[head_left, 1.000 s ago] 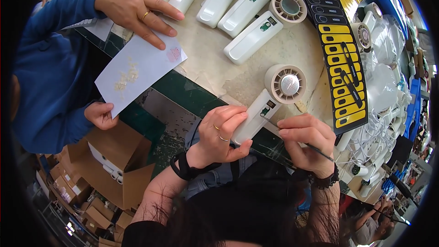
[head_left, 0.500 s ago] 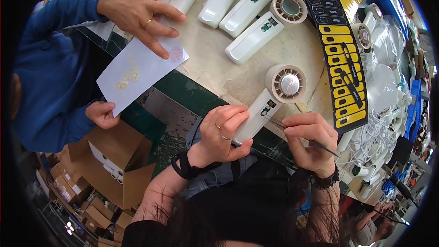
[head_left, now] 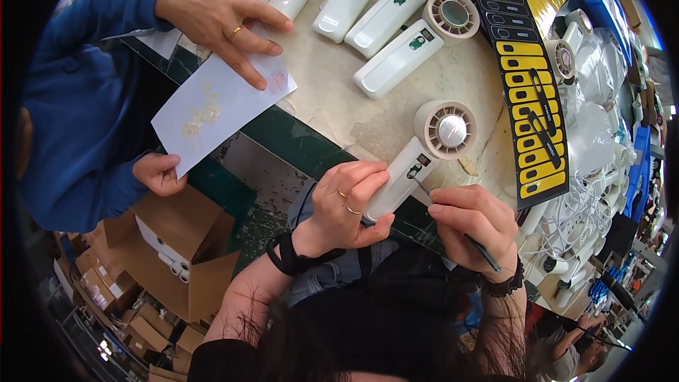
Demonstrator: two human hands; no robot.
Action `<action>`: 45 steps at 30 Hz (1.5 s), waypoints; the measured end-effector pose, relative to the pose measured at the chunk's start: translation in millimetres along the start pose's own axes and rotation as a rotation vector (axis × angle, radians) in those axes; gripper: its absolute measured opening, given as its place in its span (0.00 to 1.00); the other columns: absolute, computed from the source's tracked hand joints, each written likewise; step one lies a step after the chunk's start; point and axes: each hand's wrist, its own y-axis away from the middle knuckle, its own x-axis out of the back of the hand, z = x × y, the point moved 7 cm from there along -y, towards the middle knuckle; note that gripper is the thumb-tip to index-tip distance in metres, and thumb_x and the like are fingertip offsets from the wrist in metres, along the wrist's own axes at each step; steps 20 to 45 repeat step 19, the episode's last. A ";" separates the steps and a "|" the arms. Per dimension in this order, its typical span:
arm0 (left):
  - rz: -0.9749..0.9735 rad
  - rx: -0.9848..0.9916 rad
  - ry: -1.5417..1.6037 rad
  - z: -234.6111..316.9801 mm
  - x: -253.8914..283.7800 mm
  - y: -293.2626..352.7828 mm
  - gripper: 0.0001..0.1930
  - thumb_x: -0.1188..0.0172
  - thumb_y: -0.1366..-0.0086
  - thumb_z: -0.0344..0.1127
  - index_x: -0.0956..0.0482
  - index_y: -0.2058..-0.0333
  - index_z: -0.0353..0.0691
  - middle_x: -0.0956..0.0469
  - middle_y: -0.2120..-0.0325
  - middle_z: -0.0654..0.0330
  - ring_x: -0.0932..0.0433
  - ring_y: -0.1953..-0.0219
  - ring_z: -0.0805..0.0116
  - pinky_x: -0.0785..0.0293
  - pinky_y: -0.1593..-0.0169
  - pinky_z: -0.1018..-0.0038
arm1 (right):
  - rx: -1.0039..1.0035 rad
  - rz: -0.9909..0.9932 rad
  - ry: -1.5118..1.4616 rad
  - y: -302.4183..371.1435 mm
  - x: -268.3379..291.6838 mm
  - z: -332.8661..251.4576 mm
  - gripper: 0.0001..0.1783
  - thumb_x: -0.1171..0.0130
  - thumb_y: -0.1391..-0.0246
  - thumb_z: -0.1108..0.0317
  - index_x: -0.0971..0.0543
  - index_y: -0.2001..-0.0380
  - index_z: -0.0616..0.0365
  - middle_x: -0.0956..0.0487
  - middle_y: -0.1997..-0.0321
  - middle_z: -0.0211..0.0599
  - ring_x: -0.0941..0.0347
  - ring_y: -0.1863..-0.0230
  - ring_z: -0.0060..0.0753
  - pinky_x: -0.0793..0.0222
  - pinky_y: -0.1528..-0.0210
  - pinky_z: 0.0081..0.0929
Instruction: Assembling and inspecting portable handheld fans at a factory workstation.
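Observation:
My left hand [head_left: 348, 201] is closed around the lower part of a white handheld fan [head_left: 397, 180], whose round grilled head points away from me on the table. A small dark-green figure decorates the fan's handle, below a dark little window. Between the fingers of my right hand [head_left: 481, 223] is a pair of tweezers [head_left: 482, 252]; their tips touch or hover just by the green figure, I cannot tell which. The sticker sheet [head_left: 534, 120], black with yellow cut-outs, lies to the right of the fan.
Several similar white fans [head_left: 398, 59] lie in a row at the back. To the left, a co-worker's hands [head_left: 226, 25] hold a white paper [head_left: 216, 102] bearing small pale pieces. An open cardboard box [head_left: 180, 240] stands below the table edge. Cables [head_left: 566, 216] and plastic bags crowd the right.
My right hand has shifted slightly left and turned, so the tweezers sit at a steeper angle over the green figure. My left hand keeps its hold on the fan.

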 end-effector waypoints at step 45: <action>-0.002 0.001 -0.002 -0.3 0.2 0.3 0.25 0.41 0.48 0.43 0.33 0.53 0.39 0.27 0.59 0.55 0.25 0.61 0.58 0.29 0.56 0.68 | -0.097 0.015 -0.083 2.8 0.7 11.7 0.13 0.40 0.62 0.84 0.23 0.70 0.56 0.20 0.67 0.41 0.22 0.70 0.35 0.26 0.69 0.25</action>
